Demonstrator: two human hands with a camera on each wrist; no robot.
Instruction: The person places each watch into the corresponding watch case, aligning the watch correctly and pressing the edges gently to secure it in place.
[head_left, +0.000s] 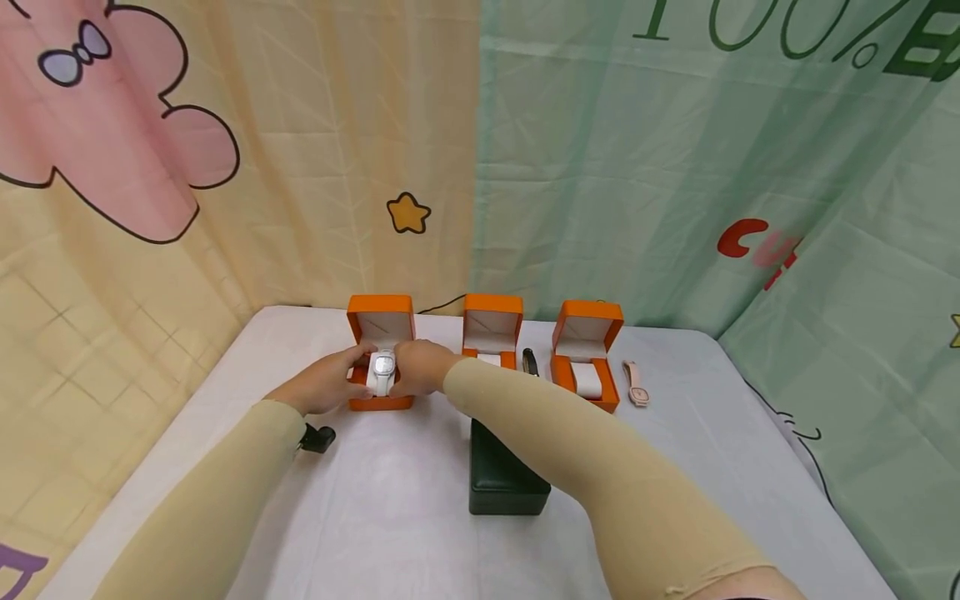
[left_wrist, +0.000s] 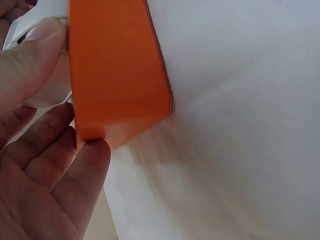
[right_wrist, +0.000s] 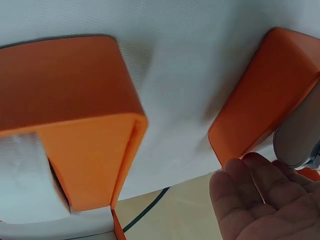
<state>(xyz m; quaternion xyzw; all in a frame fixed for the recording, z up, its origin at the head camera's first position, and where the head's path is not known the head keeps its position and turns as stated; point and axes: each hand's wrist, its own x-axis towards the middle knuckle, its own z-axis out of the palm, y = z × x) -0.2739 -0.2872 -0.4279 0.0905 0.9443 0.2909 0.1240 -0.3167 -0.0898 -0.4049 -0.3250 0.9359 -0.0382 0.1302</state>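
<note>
A white wristwatch (head_left: 383,365), wrapped round a pale cushion (right_wrist: 292,135), is at the opened leftmost orange watch box (head_left: 379,303). My left hand (head_left: 327,382) grips its left side. In the left wrist view the thumb (left_wrist: 42,55) lies over the watch, while the fingers (left_wrist: 85,185) meet the orange wall of the box (left_wrist: 115,65). From the right, my right hand (head_left: 425,367) holds the cushioned watch. Its curved fingers (right_wrist: 240,185) show close to the box corner in the right wrist view; the thumb is hidden there.
Two more opened orange boxes stand to the right, a middle one (head_left: 492,308) and a right one (head_left: 592,313). Between them lies a dark watch (head_left: 530,361); a pink watch (head_left: 637,387) lies farther right. A dark green box (head_left: 506,475) sits beneath my right forearm.
</note>
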